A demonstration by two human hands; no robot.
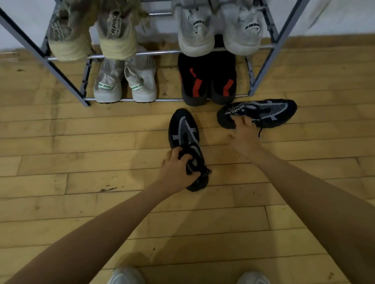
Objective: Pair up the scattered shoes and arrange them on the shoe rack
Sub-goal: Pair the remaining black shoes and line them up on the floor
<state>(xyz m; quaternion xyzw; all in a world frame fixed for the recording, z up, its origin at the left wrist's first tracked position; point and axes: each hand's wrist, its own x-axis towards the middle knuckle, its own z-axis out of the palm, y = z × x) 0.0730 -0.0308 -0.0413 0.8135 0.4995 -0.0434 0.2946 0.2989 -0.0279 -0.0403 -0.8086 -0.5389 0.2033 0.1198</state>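
Two black sneakers with grey stripes lie on the wooden floor in front of the shoe rack (63, 76). The left sneaker (183, 131) points toward the rack, and my left hand (178, 171) grips it at the heel opening. The right sneaker (272, 112) lies sideways with its toe to the right. My right hand (244, 132) rests on its heel collar with fingers curled into the opening. On the rack sit a beige pair (93, 34), a light grey pair (218, 28), a grey pair with green tabs (125, 80) and a black pair with red marks (207, 79).
The grey metal rack stands against a white wall (337, 11). Wooden floorboards (76, 162) spread in front of it. My own white shoes (125, 280) show at the bottom edge.
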